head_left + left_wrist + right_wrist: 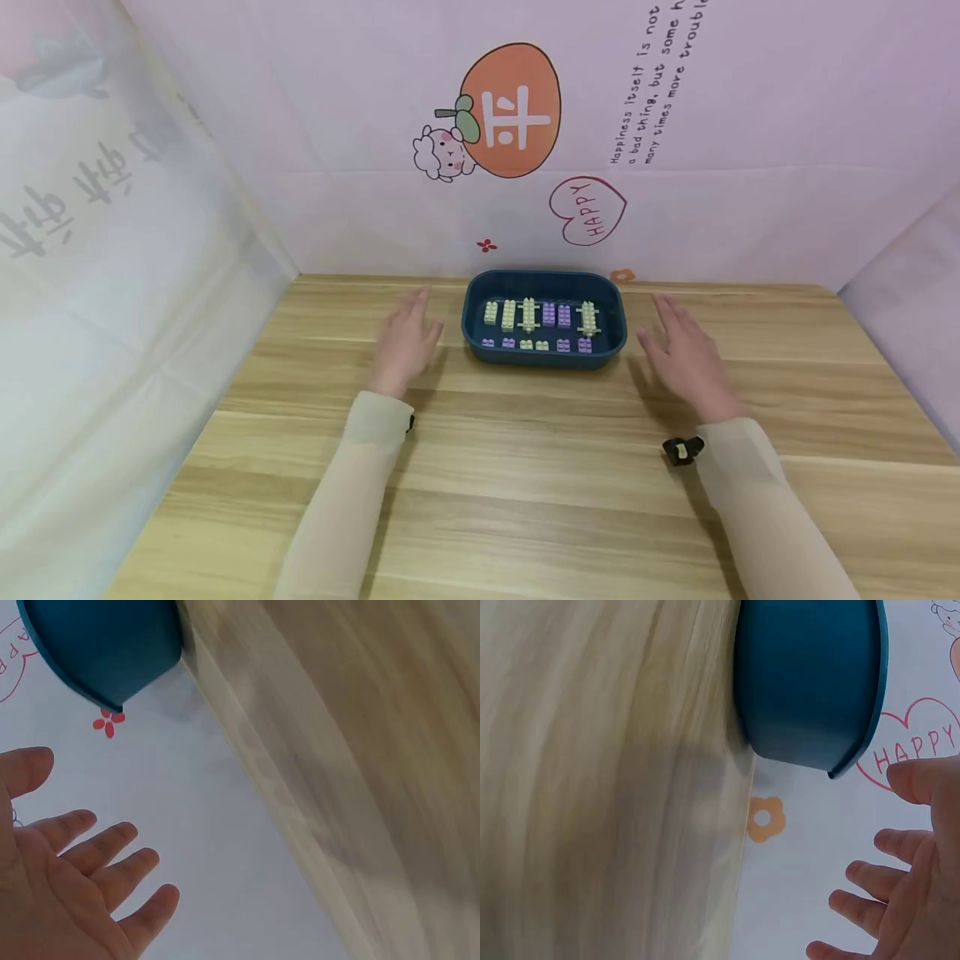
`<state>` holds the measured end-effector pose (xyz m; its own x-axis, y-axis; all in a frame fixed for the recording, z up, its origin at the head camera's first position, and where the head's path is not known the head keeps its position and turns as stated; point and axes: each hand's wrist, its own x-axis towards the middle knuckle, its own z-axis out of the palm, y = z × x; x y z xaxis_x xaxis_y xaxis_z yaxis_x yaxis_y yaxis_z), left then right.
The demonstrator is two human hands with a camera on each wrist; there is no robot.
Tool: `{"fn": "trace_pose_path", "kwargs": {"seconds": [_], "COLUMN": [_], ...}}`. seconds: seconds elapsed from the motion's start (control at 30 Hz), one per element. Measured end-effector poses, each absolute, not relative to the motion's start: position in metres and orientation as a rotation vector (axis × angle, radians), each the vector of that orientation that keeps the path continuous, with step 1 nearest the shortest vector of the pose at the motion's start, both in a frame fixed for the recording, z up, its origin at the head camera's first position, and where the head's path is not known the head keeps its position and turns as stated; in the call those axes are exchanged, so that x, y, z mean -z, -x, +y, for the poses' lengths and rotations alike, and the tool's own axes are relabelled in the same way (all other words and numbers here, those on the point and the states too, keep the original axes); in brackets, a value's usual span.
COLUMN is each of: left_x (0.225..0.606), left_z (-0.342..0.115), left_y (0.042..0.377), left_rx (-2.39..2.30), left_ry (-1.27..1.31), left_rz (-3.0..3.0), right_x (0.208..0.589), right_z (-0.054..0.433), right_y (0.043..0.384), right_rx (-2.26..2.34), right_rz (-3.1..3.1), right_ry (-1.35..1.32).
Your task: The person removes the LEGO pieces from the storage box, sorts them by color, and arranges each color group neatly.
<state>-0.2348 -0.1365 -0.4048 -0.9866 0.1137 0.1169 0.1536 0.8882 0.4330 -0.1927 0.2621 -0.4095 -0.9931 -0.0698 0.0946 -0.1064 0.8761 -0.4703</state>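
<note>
A dark teal bin (543, 360) with rounded corners stands at the back of the table. Inside it lie several pale yellow building bricks (508, 315) and several purple building bricks (564, 316); two yellow pieces, one of them this axle piece (588, 319), have short bars sticking out sideways. My left hand (405, 342) is held left of the bin, apart from it, fingers extended and holding nothing. On the other side, my right hand (686, 358) is likewise apart from the bin, its fingers spread in the right wrist view. Both wrist views show the bin's outer wall (806, 682).
The wood-grain table (525, 483) runs up to a white printed cloth (360, 208) behind the bin. More cloth hangs at the left and right sides. A black strap (682, 451) shows at the right wrist.
</note>
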Motion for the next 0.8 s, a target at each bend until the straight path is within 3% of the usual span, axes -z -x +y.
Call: {"fn": "trace_pose_path", "kwargs": {"seconds": [0.2, 0.53, 0.8], "left_x": [0.415, 0.43, 0.434], "left_z": [-0.126, -0.116, -0.108], "left_y": [0.246, 0.264, 0.271], "left_rx": [0.905, 1.683, 1.736], "left_ry": [0.207, 0.26, 0.252], "left_rz": [-2.948, -2.752, -2.764], "right_x": [0.415, 0.422, 0.427], "right_z": [0.255, 0.245, 0.241], "right_y": [0.203, 0.214, 0.221], "right_rx": [-0.817, -1.053, -1.138], "right_rz": [-2.955, -2.967, -2.937], "right_ry": [-0.141, -0.125, -0.141]}}
